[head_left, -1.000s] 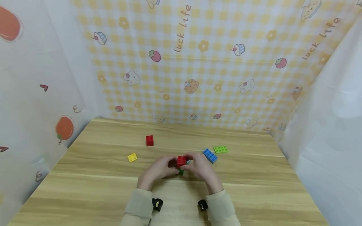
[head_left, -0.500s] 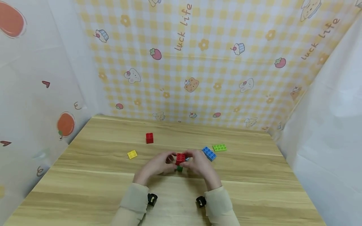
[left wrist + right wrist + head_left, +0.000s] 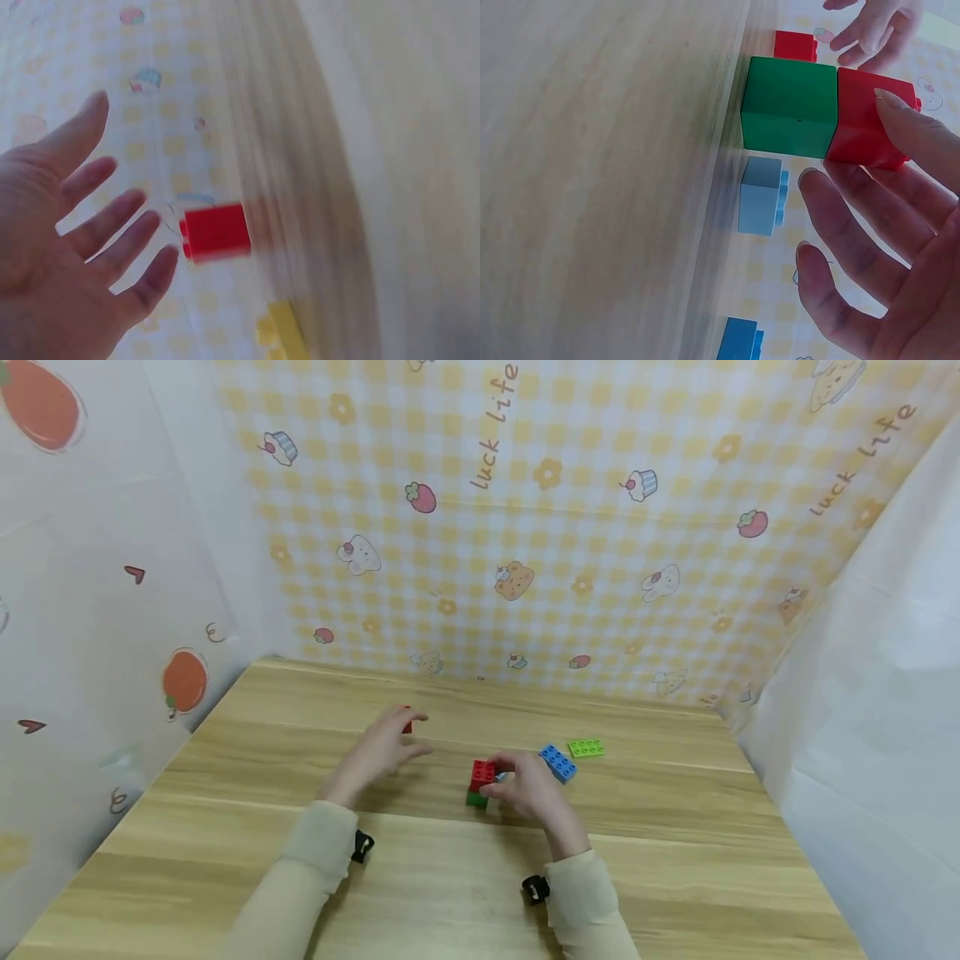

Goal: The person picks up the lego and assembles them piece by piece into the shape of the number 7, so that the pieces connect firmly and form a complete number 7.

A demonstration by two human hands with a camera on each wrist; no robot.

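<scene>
My right hand (image 3: 531, 785) pinches a red toy brick (image 3: 482, 775) between thumb and fingers. That brick sits flush on top of a green brick (image 3: 477, 799), which stands on the table; the right wrist view shows the green brick (image 3: 789, 105) whole. My left hand (image 3: 375, 756) is raised over the table on the left, fingers spread and holding nothing. Its nearest thing is another red brick (image 3: 217, 232), seen just beyond the fingertips in the left wrist view and mostly covered by the hand in the head view. A yellow brick (image 3: 286, 330) shows lower there; the head view hides it.
A light blue brick (image 3: 760, 196) stands beside the red-and-green stack, mostly hidden in the head view. Further right on the wooden table (image 3: 675, 827) lie a blue brick (image 3: 558, 763) and a flat lime green brick (image 3: 586, 748). A patterned cloth (image 3: 450, 552) hangs behind.
My left hand has left the stack and moved left and away from me, covering the yellow brick and most of the far red brick. My right hand has stayed at the stack.
</scene>
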